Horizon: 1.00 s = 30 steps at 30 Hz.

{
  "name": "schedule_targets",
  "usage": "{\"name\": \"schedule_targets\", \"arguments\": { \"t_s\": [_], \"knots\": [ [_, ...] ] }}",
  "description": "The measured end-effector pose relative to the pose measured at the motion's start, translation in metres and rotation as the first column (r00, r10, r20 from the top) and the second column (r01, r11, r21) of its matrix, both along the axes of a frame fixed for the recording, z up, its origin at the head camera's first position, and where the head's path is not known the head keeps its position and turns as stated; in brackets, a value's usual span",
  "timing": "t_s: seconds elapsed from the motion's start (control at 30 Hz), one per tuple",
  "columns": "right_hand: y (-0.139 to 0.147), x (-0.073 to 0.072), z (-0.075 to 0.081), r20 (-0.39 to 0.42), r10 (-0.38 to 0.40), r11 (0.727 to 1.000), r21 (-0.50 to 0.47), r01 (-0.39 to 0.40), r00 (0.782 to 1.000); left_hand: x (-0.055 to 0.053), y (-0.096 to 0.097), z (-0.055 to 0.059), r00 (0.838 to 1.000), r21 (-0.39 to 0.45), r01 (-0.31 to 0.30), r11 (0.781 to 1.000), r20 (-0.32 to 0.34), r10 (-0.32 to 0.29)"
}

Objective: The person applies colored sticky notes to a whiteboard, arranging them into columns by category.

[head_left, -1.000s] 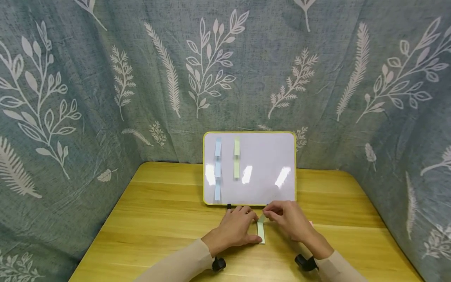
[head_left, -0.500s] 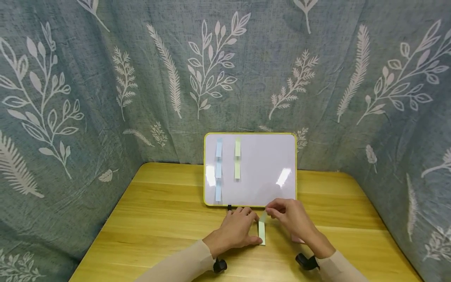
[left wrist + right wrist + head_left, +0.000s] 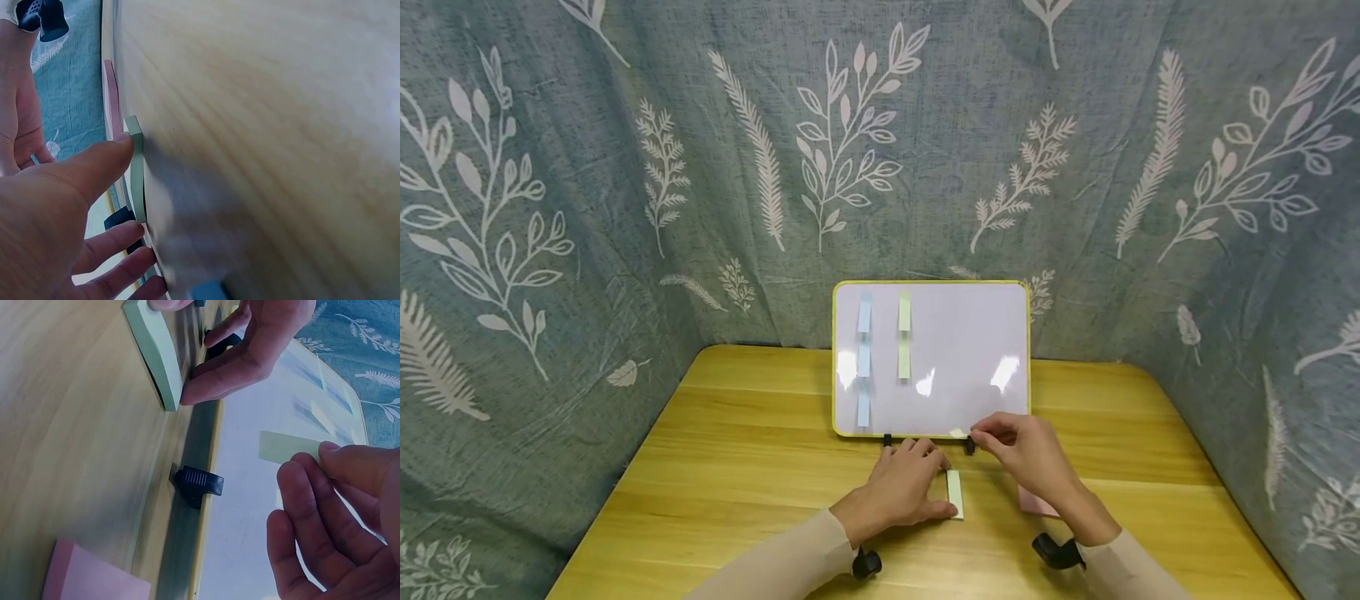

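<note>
We hold a pale green slip (image 3: 282,446) in a closed pinch of our right hand (image 3: 1030,457) while our left hand (image 3: 904,490), spread, grips the green pad (image 3: 955,490) by its ends.

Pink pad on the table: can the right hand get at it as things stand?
Probably yes: the pink pad lies near the right hand, with nothing visible between, though that hand pinches a green note.

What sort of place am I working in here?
Probably an indoor tabletop workspace, perhaps a curtained booth: leaf-patterned fabric hangs behind and on both sides of a wooden table, and a whiteboard with blue notes stands on it.
</note>
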State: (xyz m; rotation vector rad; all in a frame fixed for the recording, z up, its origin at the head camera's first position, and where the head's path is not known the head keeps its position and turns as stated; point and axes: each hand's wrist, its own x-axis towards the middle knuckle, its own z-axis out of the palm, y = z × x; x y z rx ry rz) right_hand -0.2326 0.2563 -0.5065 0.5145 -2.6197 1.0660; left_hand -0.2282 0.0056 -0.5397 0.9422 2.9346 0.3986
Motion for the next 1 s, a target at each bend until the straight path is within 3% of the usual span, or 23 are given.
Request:
{"name": "schedule_targets", "arguments": {
  "t_s": [0.5,0.8,1.0],
  "knots": [
    [-0.0006,0.0014,0.0007,0.072,-0.002,0.996,-0.088,0.008,0.997,-0.0009,0.0014,-0.0006,1.000,0.007,-0.004,1.000,0.006,0.004],
    [0.0012,0.0011,-0.0024,0.040,-0.021,0.991,-0.133,0.026,0.999,0.0006,0.0027,0.0018,1.000,0.014,-0.003,1.000,0.006,0.003],
    [0.0011,0.0008,-0.0041,0.092,-0.015,0.981,-0.192,0.032,0.996,0.0023,0.0017,0.0015,1.000,0.023,0.007,1.000,-0.004,-0.007]
  ]
}}
